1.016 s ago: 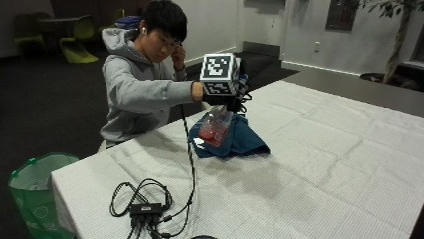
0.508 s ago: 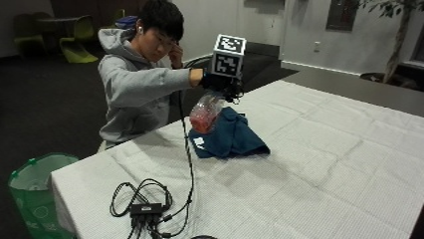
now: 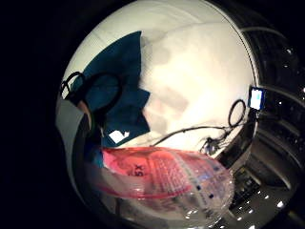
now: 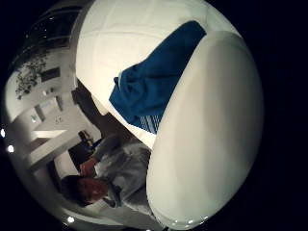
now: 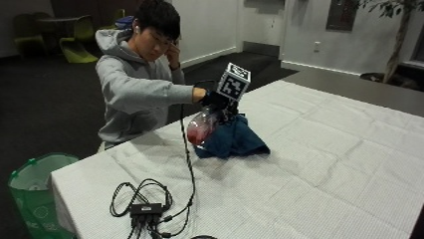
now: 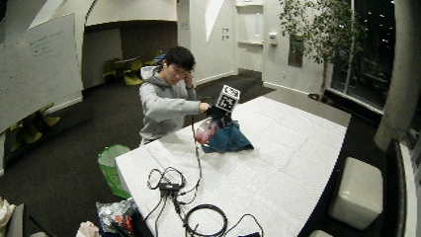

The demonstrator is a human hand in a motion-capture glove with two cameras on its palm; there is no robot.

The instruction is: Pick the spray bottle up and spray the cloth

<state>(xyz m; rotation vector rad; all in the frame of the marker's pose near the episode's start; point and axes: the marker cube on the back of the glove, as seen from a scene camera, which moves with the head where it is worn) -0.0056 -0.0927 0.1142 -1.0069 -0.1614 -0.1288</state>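
White-clothed table (image 5: 344,164) carried crumpled blue cloth (image 5: 233,141). Gloved right hand (image 5: 215,100) gripped spray bottle (image 5: 201,129) by top, lifted, touching cloth's side, base tilted toward person. Only little-finger palm view showed pink liquid and label.

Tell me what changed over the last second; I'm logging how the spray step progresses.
The gloved right hand, gripping the spray bottle, lifted slightly, then came back down, tilting the bottle against the blue cloth. The grip on the bottle held throughout. The cloth and the cable bundle stayed put on the table.
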